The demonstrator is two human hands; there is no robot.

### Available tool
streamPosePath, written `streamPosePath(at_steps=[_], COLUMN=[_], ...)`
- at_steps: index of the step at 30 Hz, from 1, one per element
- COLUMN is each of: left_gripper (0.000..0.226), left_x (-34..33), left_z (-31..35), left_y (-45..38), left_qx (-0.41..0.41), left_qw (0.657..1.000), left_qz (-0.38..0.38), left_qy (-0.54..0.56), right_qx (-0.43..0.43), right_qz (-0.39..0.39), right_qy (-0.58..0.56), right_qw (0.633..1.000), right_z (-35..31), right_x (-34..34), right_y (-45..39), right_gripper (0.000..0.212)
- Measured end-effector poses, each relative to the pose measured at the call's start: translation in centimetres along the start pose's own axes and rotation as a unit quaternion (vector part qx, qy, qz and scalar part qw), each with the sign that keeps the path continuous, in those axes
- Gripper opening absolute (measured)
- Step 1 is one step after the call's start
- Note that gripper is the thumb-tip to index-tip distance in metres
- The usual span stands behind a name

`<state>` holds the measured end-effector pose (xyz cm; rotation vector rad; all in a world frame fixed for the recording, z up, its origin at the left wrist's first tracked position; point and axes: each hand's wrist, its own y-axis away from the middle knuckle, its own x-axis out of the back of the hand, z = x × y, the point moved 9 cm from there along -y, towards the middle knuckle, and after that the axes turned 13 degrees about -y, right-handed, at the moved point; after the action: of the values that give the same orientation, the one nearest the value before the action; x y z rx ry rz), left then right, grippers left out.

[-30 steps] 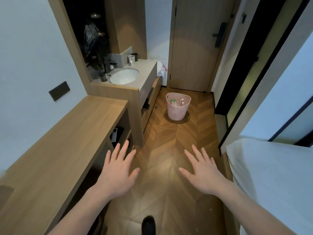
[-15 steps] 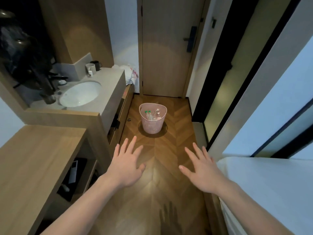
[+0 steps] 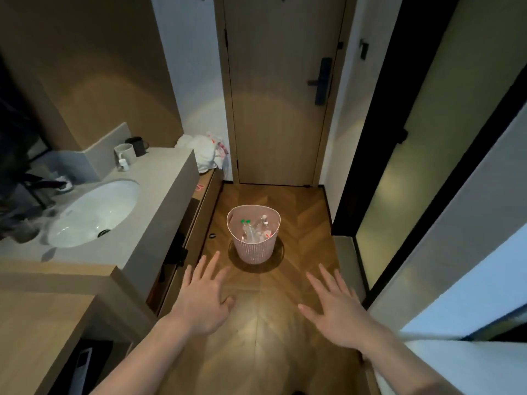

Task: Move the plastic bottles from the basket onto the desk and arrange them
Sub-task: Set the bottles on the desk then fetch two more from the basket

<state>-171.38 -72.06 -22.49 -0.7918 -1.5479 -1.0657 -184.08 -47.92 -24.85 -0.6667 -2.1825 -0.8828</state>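
- Pink ribbed plastic basket (image 3: pixel 253 246) stands on the herringbone wood floor (image 3: pixel 256 337) before the closed wooden door (image 3: pixel 282 109); the clear plastic bottles (image 3: pixel 253 230), some with green caps and some with red or white ones, lie jumbled inside it.
- Left hand (image 3: pixel 204 300) is held out palm down above the floor, fingers spread and straight, holding nothing, its fingertips near the basket but apart from it.
- Right hand (image 3: pixel 335 312) is stretched forward likewise, fingers fanned apart, holding nothing.
- Open floor lies between the hands and the basket.
- The passage is narrow, edged on the left by the grey vanity counter (image 3: pixel 159 201) with its white sink (image 3: pixel 94 212) and on the right by a dark-framed glass door (image 3: pixel 427 138).
- The wooden bench (image 3: pixel 37 332) sits at lower left, beside the vanity.
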Motion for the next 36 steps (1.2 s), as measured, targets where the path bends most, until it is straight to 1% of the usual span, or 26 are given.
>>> streamPosePath(at_steps=[4, 8, 13, 16, 20, 24, 26, 33, 36], left_gripper=[0.071, 0.07, 0.07, 0.071, 0.068, 0.067, 0.068, 0.07, 0.069], left_x=[1.0, 1.2, 0.8, 0.3, -0.3, -0.4, -0.6, -1.5, -2.2], left_z=[-0.5, -1.5, -3.7, -5.5, -8.0, -9.8, -10.6, -11.5, -12.0], left_y=[-5.8, -10.9, -19.2, -25.6, -33.9, -41.8, -45.5, -56.1, -60.6], left_qx=[0.041, 0.073, 0.087, 0.095, 0.091, 0.067, 0.053, 0.025, 0.034], left_qw=[0.999, 0.995, 0.993, 0.992, 0.99, 0.989, 0.99, 0.986, 0.983], left_qz=[-0.004, -0.018, -0.042, -0.038, -0.051, -0.083, -0.098, -0.141, -0.155], left_qy=[0.026, 0.061, 0.072, 0.078, 0.09, 0.098, 0.088, 0.087, 0.089], right_qx=[0.009, 0.026, 0.034, 0.024, -0.004, -0.027, -0.042, -0.059, -0.058], right_qz=[-0.037, -0.048, -0.073, -0.077, -0.057, -0.028, -0.027, -0.092, -0.119], right_qy=[0.017, 0.028, 0.035, 0.026, 0.004, -0.016, -0.019, -0.032, -0.023], right_qw=[0.999, 0.998, 0.996, 0.996, 0.998, 0.999, 0.999, 0.994, 0.991], right_z=[0.8, -0.2, -1.7, -2.1, -2.2, -2.3, -2.0, -1.8, -1.6], right_x=[3.9, 6.8, 9.2, 10.4, 12.3, 14.7, 15.3, 15.3, 15.3], right_y=[-7.5, -14.2, -22.8, -28.9, -36.6, -43.0, -46.0, -55.3, -60.0], right_gripper=[0.084, 0.082, 0.08, 0.079, 0.077, 0.075, 0.076, 0.075, 0.074])
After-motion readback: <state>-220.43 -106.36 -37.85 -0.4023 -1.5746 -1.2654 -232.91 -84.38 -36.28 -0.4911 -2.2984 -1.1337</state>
